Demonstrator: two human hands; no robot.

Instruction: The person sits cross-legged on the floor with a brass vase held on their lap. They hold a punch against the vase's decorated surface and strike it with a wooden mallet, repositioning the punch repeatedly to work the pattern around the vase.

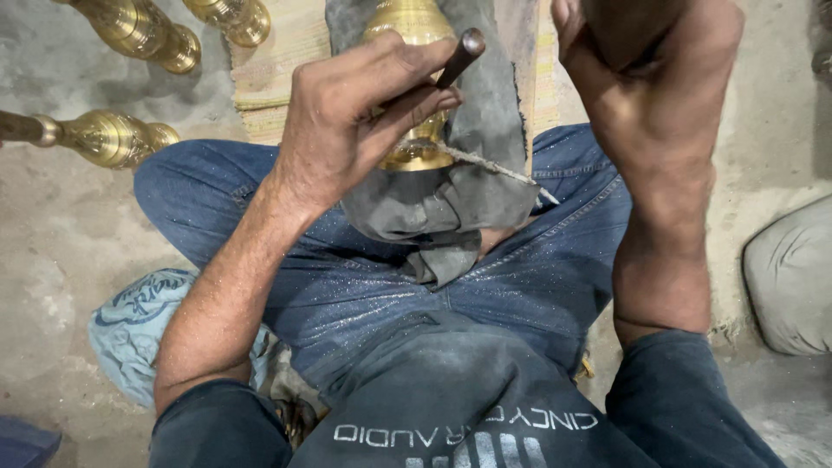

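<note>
My left hand (351, 108) grips a thin dark metal punch (459, 56), its tip set against the lower rim of a shiny brass piece (416, 26). The brass piece lies on a grey cloth (494, 130) across my lap, held between my crossed legs in blue jeans (381, 277). My right hand (646, 69) is raised at the upper right, fingers closed around something at the frame's top edge; what it holds is hidden. A frayed string (494, 166) runs across the cloth by the brass rim.
Three more brass pieces lie on the concrete floor at the upper left (113, 137), (147, 30), (234, 16). A woven mat (277, 69) sits under the work. A pale blue bag (139, 325) lies lower left, and a grey sack (793, 273) stands at the right.
</note>
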